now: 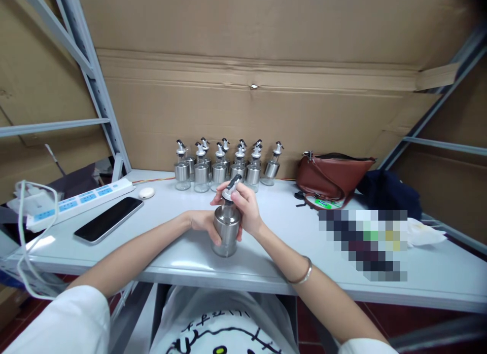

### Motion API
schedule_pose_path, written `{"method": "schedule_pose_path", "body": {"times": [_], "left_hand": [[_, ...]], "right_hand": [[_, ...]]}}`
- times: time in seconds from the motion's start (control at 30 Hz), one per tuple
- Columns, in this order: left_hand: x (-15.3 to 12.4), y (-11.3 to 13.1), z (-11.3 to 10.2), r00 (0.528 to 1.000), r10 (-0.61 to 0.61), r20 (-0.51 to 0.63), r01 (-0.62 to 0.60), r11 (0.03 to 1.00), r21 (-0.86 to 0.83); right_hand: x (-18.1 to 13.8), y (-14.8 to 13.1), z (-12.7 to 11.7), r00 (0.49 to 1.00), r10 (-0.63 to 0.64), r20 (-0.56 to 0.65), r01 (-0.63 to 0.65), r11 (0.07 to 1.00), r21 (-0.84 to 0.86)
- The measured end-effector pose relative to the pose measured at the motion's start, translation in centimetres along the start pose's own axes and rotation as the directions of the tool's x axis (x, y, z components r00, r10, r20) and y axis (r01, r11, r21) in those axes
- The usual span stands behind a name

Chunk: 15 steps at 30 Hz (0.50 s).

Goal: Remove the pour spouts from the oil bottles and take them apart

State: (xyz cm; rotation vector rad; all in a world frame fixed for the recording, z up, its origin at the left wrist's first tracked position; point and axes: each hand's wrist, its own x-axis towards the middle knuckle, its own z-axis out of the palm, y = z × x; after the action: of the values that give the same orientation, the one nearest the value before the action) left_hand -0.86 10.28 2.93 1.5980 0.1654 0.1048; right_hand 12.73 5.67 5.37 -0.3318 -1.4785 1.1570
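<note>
An oil bottle (227,227) with a metal sleeve and a glass base stands upright near the table's front edge. Wrapped around its body from the left is my left hand (205,226), the thumb across the front. My right hand (247,204) closes on the grey pour spout (229,192) at the top, which has a black flip lid. Behind them several similar bottles stand in a cluster, among them one at the left end (182,171) and one at the right end (272,167).
On the left lie a black-screened phone (109,219), a white power strip (81,201) with a cable, and a round white object (146,192). A brown leather bag (331,176), dark cloth (391,194) and white tissue (424,232) sit on the right. Cardboard (251,110) backs the table.
</note>
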Motion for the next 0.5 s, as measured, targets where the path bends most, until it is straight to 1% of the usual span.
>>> {"method": "schedule_pose_path", "body": {"times": [0.1, 0.23, 0.4, 0.5], "left_hand": [[-0.1, 0.0, 0.1, 0.999, -0.011, -0.034, 0.012, 1.0, 0.018], [-0.1, -0.4, 0.2, 0.993, 0.007, -0.121, -0.002, 0.999, 0.042], [-0.2, -1.0, -0.2, 0.991, -0.051, -0.126, 0.058, 0.997, 0.052], [-0.2, -1.1, -0.3, 0.989, -0.057, -0.133, 0.068, 0.995, 0.077]], "right_hand": [[-0.1, 0.3, -0.1, 0.998, -0.053, 0.022, 0.055, 0.996, -0.069], [0.1, 0.4, -0.3, 0.999, -0.035, -0.006, 0.034, 0.993, -0.111], [-0.3, 0.6, -0.1, 0.996, -0.077, -0.046, 0.061, 0.958, -0.28], [-0.6, 0.6, 0.2, 0.995, -0.083, -0.063, 0.061, 0.952, -0.301]]}}
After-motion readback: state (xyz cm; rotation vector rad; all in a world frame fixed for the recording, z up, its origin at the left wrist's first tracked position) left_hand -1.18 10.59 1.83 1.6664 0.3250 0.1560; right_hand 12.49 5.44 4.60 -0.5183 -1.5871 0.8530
